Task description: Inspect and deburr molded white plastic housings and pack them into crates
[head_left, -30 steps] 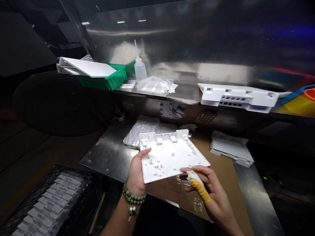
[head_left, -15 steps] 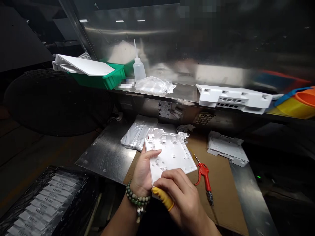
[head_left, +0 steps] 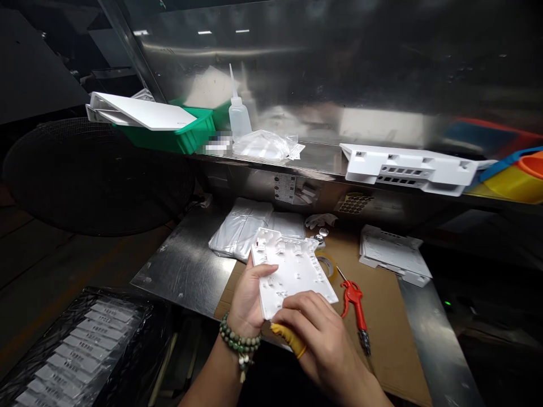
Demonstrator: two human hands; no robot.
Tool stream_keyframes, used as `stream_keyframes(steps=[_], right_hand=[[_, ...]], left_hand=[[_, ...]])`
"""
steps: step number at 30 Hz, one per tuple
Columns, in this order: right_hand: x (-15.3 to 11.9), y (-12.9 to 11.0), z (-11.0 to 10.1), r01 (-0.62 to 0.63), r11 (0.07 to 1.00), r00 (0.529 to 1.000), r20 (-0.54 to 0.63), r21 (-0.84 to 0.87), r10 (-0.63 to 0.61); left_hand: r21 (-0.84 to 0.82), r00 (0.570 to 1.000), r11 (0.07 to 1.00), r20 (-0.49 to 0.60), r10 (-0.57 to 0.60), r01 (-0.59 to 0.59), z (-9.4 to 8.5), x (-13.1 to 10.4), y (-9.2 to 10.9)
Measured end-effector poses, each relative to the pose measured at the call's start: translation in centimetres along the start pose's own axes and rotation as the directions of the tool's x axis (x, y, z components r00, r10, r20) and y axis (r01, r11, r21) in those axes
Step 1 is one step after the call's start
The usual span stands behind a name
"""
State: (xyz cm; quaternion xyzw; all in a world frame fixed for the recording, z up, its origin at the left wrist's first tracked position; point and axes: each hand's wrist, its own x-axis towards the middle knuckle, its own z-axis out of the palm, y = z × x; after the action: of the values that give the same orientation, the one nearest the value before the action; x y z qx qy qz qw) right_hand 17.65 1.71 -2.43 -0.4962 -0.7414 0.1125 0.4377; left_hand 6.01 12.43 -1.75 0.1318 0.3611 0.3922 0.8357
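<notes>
Holding a white panel [head_left: 292, 277] in the left hand [head_left: 246, 294] above the table [head_left: 186, 260], turning its studded inner face upward. Pinching its left side: laying the left thumb across the upper face, tucking the other fingers underneath, largely out of sight. Wearing a green beaded bracelet [head_left: 240, 339] on the left wrist. Bending the right hand [head_left: 324, 333] at the near edge, fingers curling close together; being unable to tell whether pinching that edge or merely touching it, tips lying partly hidden. Wearing a yellow finger cover [head_left: 291, 339] on one right digit.

Noting just right of the panel a roll of tape [head_left: 329, 262], then a red air gun [head_left: 360, 316], both lying on brown cardboard [head_left: 382, 350]. Seeing plastic-wrapped packs [head_left: 241, 226] on the far left, and further white panels [head_left: 394, 254] lying on the far right.

Observing on the far shelf [head_left: 320, 161], left to right: a green bin [head_left: 195, 133] bearing white covers [head_left: 144, 111], an upright squeeze bottle [head_left: 240, 117], a clear plastic bag [head_left: 261, 146], a white housing [head_left: 449, 169] with port openings, a yellow container [head_left: 513, 181]. Recording at near left a row of white parts [head_left: 80, 356] overlapping on black plastic film [head_left: 146, 333].
</notes>
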Motion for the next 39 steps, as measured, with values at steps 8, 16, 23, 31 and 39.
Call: stream_keyframes(steps=[8,16,23,31,39], right_hand=[[1.0,-0.9,1.5,-0.093,0.991,0.988,-0.116,0.099,0.104],[-3.7,4.7,-3.1,-0.352,0.917,0.899,-0.206,0.186,0.387],[-6.0,6.1,-5.5,-0.487,0.852,0.764,-0.377,0.194,0.523],[-5.0,6.6,-2.6,-0.381,0.921,0.865,-0.383,-0.078,0.325],[-6.6,8.6,-3.8,-0.442,0.894,0.848,-0.358,-0.074,0.390]], left_hand=[[0.014,1.000,1.000,-0.003,-0.009,0.009,-0.3,0.6,0.4],[0.059,0.988,0.986,0.008,-0.157,0.157,-3.3,0.5,4.1],[0.045,0.884,0.998,0.467,0.007,-0.031,-7.0,0.3,6.4],[0.022,0.852,0.999,0.521,-0.053,0.049,-8.2,0.3,5.5],[0.042,0.930,0.967,0.266,-0.255,0.253,-12.4,0.1,7.2]])
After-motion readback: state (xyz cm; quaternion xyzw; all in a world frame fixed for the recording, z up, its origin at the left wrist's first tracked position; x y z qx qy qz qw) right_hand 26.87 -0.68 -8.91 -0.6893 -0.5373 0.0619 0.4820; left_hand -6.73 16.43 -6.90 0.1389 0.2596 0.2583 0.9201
